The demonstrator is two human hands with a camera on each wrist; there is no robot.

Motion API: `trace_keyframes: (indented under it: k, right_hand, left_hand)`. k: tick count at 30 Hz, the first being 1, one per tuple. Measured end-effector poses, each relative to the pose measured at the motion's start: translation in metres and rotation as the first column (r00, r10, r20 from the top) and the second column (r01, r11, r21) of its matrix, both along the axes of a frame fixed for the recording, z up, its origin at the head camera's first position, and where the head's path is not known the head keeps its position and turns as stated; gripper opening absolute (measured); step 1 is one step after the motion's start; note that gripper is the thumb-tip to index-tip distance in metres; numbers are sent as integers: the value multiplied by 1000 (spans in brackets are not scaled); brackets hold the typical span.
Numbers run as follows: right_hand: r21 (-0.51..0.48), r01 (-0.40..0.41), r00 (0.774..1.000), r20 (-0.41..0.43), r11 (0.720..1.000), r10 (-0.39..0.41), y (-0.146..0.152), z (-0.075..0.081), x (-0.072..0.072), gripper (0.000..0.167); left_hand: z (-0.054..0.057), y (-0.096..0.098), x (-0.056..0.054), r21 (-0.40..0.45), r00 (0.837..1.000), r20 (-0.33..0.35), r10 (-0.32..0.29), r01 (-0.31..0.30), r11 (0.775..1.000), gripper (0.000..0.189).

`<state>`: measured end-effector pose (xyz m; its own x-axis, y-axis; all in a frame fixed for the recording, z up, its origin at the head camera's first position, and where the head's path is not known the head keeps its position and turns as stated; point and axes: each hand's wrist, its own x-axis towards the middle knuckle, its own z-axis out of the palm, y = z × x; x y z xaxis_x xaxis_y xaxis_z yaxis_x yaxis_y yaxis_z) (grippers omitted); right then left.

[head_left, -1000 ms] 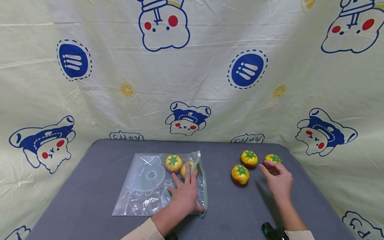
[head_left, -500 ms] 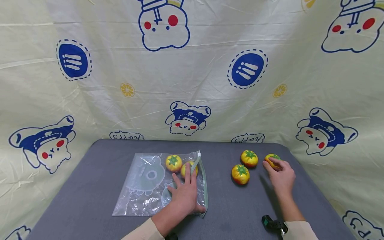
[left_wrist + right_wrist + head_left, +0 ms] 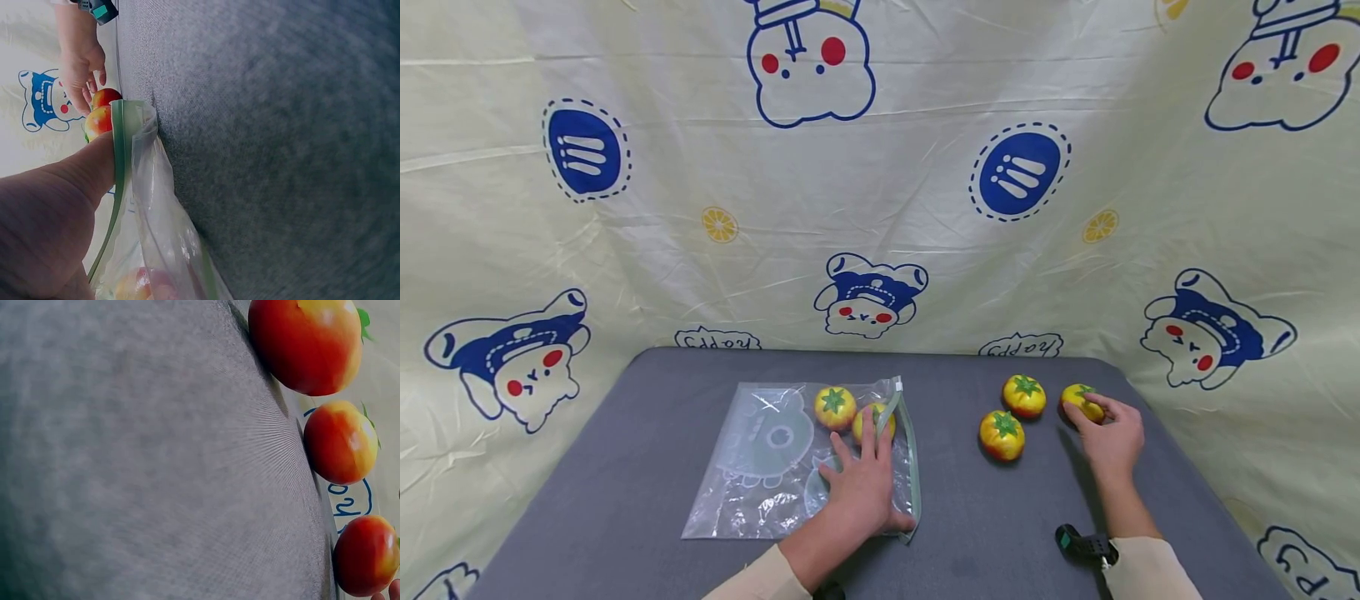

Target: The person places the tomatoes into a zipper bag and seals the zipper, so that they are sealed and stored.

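Note:
My left hand [image 3: 861, 492] rests on a clear zip bag [image 3: 722, 500] with spread fingers. Its thumb lies against the green zip edge [image 3: 119, 156] at the bag's mouth. Two yellow-red tomatoes lie inside: one [image 3: 834, 407] shows fully, the other [image 3: 859, 427] is partly behind my fingers. At the right, my right hand [image 3: 1114, 437] has thumb and fingers around a tomato [image 3: 1070, 393] on the table. Only its fingertips [image 3: 395, 590] appear in the right wrist view, beside that tomato. Two more tomatoes, one farther back [image 3: 1023, 397] and one nearer [image 3: 1002, 436], stand to its left.
A grey cloth-covered table [image 3: 955, 500] carries everything. Behind it hangs a pale curtain [image 3: 880, 192] with blue cartoon prints, close to the table's far edge. A dark wrist device [image 3: 1081, 544] sits at my right sleeve [image 3: 1153, 571].
My right hand has shifted slightly to the right around the far-right tomato, so more of that tomato shows. My left hand, the bag and the other tomatoes look unmoved.

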<state>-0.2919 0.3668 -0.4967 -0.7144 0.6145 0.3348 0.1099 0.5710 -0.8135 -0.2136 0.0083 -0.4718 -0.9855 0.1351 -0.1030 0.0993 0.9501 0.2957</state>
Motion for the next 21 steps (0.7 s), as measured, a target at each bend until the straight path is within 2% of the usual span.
trace_keyframes:
  k: [7,17,21]
  right_hand:
    - [-35,-5,999,48,999,7,3,1,1,46]
    - [-122,9,988,157,993,10,13,4,-3,64]
    - [-186,7,982,188,983,29,16,3,-5,73]
  left_hand:
    - [0,0,0,-9,1000,5,6,-6,1000,138]
    - [1,0,1,6,1000,-6,11,-11,1000,138]
    - [1,0,1,2,1000,-10,13,-13,1000,137]
